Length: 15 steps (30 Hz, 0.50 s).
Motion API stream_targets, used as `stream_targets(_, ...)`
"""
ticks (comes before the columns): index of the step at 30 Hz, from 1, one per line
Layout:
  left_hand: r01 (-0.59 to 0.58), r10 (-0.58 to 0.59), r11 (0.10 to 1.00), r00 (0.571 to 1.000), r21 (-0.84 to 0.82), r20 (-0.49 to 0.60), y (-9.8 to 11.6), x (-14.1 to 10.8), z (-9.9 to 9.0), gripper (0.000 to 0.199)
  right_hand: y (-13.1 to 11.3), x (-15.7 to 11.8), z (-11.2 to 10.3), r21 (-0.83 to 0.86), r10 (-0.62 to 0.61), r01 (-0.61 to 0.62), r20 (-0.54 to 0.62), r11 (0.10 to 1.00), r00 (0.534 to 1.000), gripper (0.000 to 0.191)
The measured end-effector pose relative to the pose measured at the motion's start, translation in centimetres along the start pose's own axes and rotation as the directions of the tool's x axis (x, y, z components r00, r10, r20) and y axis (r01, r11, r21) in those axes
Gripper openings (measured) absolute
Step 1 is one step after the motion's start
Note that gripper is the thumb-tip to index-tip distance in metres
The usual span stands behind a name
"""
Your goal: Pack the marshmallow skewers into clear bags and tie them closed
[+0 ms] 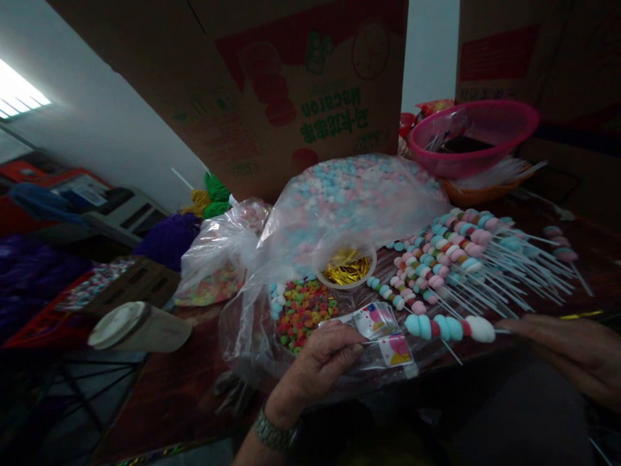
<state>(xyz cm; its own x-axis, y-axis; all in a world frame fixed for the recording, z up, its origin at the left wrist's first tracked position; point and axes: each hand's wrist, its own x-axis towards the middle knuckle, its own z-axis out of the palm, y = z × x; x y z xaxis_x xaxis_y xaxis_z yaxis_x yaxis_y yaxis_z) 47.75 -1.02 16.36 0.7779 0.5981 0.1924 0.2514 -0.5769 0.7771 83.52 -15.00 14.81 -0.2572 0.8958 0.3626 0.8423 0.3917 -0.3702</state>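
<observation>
My left hand point(323, 359), with a watch point(274, 428) on its wrist, pinches the edge of a small clear packaging bag point(398, 350) with a colourful print. More such printed bags point(374, 320) lie in a stack just behind it. My right hand point(572, 349) has its fingers closed on the thin white stick of a marshmallow skewer point(449, 328), held level. The skewer carries blue and white marshmallows with red pieces between them, its blue end towards the bag. Behind it lies a pile of finished marshmallow skewers point(451, 252), sticks pointing right.
A tub of gold twist ties point(347, 272) stands behind ring-shaped candies point(305, 307). A big bag of marshmallows point(354, 194) leans before a cardboard box point(272, 97). A pink basket point(475, 136) stands back right, a lidded cup point(140, 327) on the left, beside a tied candy bag point(213, 259).
</observation>
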Motion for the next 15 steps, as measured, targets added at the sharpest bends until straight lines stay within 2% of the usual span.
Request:
stream_targets(4,0.018,-0.022,0.998,0.997,-0.057,-0.07,-0.3,0.0,0.3,0.021,-0.3,0.2,0.4,-0.017,-0.082,0.083,0.03,0.996,0.996,0.034)
stream_targets(8,0.019,-0.023,0.999,0.996,-0.042,-0.084,-0.3,0.1,0.3,0.021,-1.5,0.9,0.3,-0.08,-0.146,0.144,-0.022,0.986,0.989,0.034)
stream_targets(13,-0.015,0.017,0.998,0.999,0.069,-0.031,-0.1,0.4,0.1,0.018,-2.3,0.9,-0.2,-0.009,-0.101,0.102,0.085,0.995,0.991,0.032)
stream_targets(15,-0.053,0.053,0.994,0.999,0.096,0.004,0.0,0.5,0.3,0.017,-2.4,0.7,-0.1,-0.004,-0.005,0.005,0.094,1.0,0.996,0.028)
